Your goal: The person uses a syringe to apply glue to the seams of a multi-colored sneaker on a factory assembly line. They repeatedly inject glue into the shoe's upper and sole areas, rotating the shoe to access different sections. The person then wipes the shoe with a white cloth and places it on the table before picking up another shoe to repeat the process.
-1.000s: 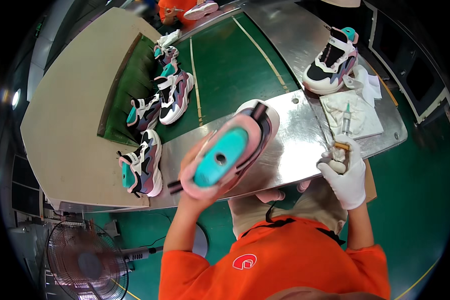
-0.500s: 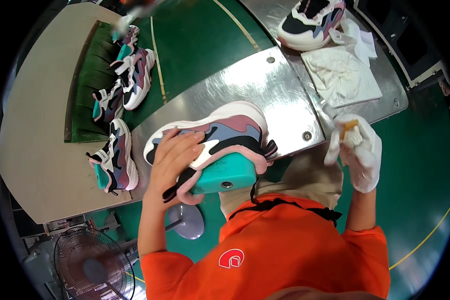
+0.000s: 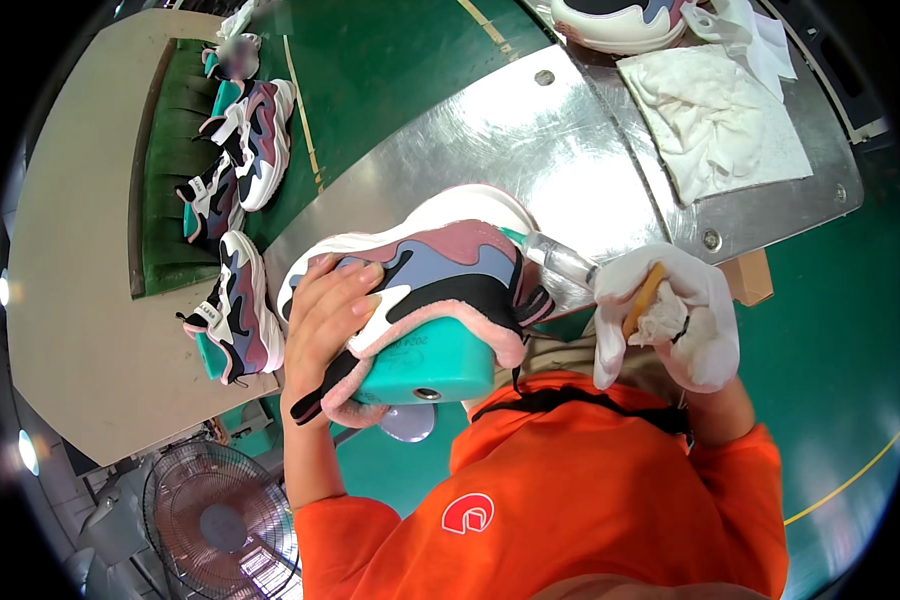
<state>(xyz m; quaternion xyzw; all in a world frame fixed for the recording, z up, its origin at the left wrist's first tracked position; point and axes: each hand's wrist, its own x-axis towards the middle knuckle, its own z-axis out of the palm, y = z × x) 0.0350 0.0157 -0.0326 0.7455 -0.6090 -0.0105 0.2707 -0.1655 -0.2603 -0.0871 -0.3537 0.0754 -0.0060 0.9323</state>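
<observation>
My bare left hand [image 3: 332,315] is wrapped over the front part of a sneaker [image 3: 450,250] in pink, blue, black and white. The sneaker lies on its side, white sole away from me, with a teal shoe last [image 3: 425,360] inside it. In a white glove, my right hand [image 3: 705,320] holds a clear syringe [image 3: 562,258]. Its teal tip reaches the heel, close to the sole's edge; whether it touches cannot be made out. A yellow-orange stick [image 3: 644,298] and a crumpled white cloth [image 3: 662,318] are also held in this hand.
Under the sneaker is a metal table [image 3: 450,130]. A folded white cloth [image 3: 710,125] and another sneaker [image 3: 620,30] lie at its far right. Several sneakers on lasts stand at the left by a green belt [image 3: 170,190]. A fan [image 3: 220,525] stands at lower left.
My right hand has moved left to the sneaker's heel, and the syringe now points at it. My left hand still holds the sneaker. The view has shifted slightly.
</observation>
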